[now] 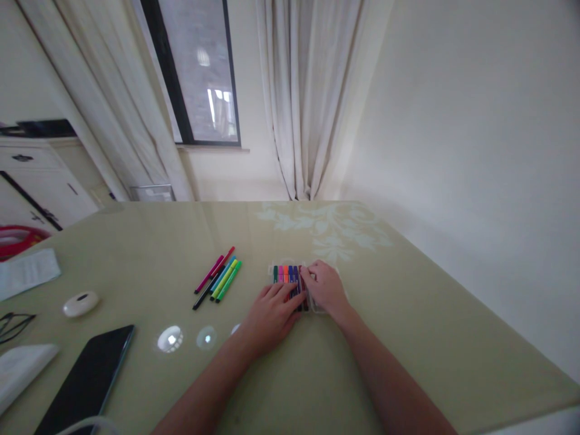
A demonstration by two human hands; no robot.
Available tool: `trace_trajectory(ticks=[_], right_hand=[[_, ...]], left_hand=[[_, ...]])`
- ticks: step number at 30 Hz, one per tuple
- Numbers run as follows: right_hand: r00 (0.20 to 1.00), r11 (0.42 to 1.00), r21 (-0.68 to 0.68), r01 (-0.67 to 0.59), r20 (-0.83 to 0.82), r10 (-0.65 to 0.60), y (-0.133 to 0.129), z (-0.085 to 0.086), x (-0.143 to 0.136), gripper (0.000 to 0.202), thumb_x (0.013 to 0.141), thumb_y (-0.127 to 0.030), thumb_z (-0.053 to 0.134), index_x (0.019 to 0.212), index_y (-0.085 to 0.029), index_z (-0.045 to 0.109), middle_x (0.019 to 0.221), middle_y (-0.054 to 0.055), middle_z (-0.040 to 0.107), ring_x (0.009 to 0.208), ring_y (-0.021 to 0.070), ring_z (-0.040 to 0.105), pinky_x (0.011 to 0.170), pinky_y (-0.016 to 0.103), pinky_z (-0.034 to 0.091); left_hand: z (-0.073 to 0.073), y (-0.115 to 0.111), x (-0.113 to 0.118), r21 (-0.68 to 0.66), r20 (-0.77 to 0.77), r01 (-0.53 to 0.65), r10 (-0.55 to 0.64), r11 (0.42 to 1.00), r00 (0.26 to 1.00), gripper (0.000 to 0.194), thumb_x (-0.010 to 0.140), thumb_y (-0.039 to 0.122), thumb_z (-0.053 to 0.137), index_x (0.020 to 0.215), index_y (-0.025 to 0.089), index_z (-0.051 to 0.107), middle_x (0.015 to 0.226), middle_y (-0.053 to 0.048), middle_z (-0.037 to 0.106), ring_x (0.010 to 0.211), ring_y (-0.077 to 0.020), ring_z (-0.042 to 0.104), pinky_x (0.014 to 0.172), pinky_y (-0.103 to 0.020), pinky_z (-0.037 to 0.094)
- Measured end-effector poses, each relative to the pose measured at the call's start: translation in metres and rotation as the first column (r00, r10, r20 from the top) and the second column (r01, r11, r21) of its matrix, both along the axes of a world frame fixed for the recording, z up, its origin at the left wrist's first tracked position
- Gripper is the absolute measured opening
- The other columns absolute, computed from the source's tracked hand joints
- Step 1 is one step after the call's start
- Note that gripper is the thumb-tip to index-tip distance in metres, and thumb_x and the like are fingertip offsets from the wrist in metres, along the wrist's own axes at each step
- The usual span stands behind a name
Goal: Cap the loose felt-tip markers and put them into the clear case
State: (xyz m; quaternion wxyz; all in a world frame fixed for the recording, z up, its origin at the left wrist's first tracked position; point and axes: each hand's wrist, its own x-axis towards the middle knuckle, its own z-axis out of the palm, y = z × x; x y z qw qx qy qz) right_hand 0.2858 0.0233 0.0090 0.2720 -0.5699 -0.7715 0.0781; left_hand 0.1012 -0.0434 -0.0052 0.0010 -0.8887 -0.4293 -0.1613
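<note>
A clear plastic case (316, 307) lies opened out on the table in front of me. In its left half sits a row of felt-tip pens (285, 273) with green, pink, orange, blue, purple and dark red caps. My left hand (275, 311) lies over the lower part of these pens, its fingers stretched out and touching them. At the right end of the row, my right hand (326, 285) has thumb and forefinger closed at the cap of a dark red pen. Part of the case is hidden under both hands. Left of it, several loose felt-tip pens (218, 277) lie on the tabletop.
The pale green table (172, 241) has a glossy top with light reflections. A black tablet (88, 377), a white oval object (80, 304), dark-framed glasses (16, 326) and a white packet (29, 273) lie on the left. A wall (475, 151) runs along the right side.
</note>
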Motion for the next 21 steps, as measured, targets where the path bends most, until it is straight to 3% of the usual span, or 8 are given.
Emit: trace_trajectory(ticks=[12, 16, 19, 21], right_hand=[[0.996, 0.993, -0.082, -0.087, 0.020, 0.089, 0.000, -0.002, -0.001, 0.041, 0.106, -0.034, 0.049, 0.080, -0.019, 0.077, 0.087, 0.006, 0.068, 0.079, 0.0164, 0.063, 0.076, 0.027, 0.044], [0.989, 0.987, -0.068, -0.148, -0.041, 0.145, 0.000, -0.005, -0.004, 0.027, 0.103, -0.029, 0.053, 0.104, -0.019, 0.078, 0.101, 0.008, 0.071, 0.097, 0.0201, 0.065, 0.089, 0.030, 0.046], [0.997, 0.998, -0.020, -0.064, -0.055, 0.062, 0.003, -0.008, 0.000, 0.027, 0.099, -0.027, 0.058, 0.118, -0.017, 0.074, 0.115, 0.012, 0.071, 0.110, 0.0246, 0.063, 0.101, 0.035, 0.045], [0.999, 1.000, -0.005, 0.017, -0.049, -0.018, 0.006, -0.008, 0.006, 0.028, 0.097, -0.026, 0.059, 0.120, -0.016, 0.074, 0.121, 0.014, 0.069, 0.115, 0.0273, 0.062, 0.104, 0.038, 0.043]], left_hand=[[0.004, 0.000, 0.001, 0.006, -0.001, -0.065, 0.065, 0.998, 0.998, 0.043, 0.094, 0.033, 0.060, 0.137, 0.029, 0.062, 0.140, -0.010, 0.062, 0.126, -0.0307, 0.055, 0.103, -0.048, 0.045], [0.006, 0.003, -0.009, -0.010, 0.003, -0.155, 0.155, 0.988, 0.988, 0.045, 0.091, 0.026, 0.062, 0.136, 0.029, 0.063, 0.140, -0.008, 0.063, 0.127, -0.0309, 0.055, 0.103, -0.048, 0.045], [0.007, 0.006, -0.019, 0.005, 0.012, -0.239, 0.239, 0.971, 0.971, 0.041, 0.093, 0.026, 0.061, 0.133, 0.030, 0.064, 0.138, -0.007, 0.065, 0.126, -0.0320, 0.056, 0.102, -0.050, 0.045], [0.009, 0.008, -0.023, 0.013, 0.015, -0.275, 0.275, 0.961, 0.961, 0.033, 0.096, 0.035, 0.059, 0.128, 0.030, 0.067, 0.132, -0.008, 0.067, 0.121, -0.0324, 0.058, 0.101, -0.050, 0.045]])
